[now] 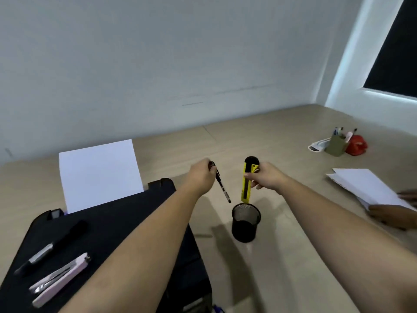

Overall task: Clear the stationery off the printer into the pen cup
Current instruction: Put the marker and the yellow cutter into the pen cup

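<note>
Holding a pen (222,185) in my closed left hand (202,175) and a yellow cutter (247,184) in my closed right hand (267,177), both tips above the cup (246,223) beside the printer (108,222).

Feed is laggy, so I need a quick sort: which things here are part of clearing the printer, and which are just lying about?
Job:
black pen in left hand
yellow utility knife in right hand
mesh pen cup
marker and pink stapler on printer

Lying about:
green pen holder
red object
paper stack
</note>
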`<state>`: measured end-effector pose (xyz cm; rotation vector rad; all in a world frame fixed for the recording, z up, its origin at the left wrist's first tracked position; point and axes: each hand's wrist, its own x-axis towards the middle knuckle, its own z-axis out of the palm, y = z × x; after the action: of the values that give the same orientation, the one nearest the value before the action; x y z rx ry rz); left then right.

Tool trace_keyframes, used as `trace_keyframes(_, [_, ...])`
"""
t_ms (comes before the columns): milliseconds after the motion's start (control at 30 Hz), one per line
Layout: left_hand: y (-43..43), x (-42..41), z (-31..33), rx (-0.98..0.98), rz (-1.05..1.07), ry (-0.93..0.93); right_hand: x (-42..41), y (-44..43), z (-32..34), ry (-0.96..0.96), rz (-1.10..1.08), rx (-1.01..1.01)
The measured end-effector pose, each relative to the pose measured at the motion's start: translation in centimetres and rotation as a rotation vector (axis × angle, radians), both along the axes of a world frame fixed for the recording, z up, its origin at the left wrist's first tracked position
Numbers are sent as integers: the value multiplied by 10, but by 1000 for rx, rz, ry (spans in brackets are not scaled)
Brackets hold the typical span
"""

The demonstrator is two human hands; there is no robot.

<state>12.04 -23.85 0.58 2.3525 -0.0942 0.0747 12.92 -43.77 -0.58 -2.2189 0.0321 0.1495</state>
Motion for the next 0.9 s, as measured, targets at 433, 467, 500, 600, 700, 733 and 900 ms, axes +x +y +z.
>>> trace_keyframes(433, [-76, 25, -114, 228, -130, 273, 13, -31, -117, 139, 127, -224])
trace_keyframes(467, [-77, 25, -117, 244, -134, 288, 13, -31, -120, 159, 148, -239])
trace_keyframes(500, [-78, 25, -120, 259, -130, 295, 13, -32, -123, 176, 165, -242])
trace_keyframes(600, [-77, 25, -120, 248, -101, 285, 13, -35, -124, 156, 131, -153])
trace_keyframes(700, [-70, 24, -108, 227, -89, 259, 16, -40, -114, 89, 36, -138])
trace_keyframes(733, [-67, 24, -103, 246, -90, 242, 18, -41, -108, 60, 4, -152])
trace_keyframes(900, [-30, 12, -64, 287, -82, 159, 27, -16, -62, -152, -81, -154])
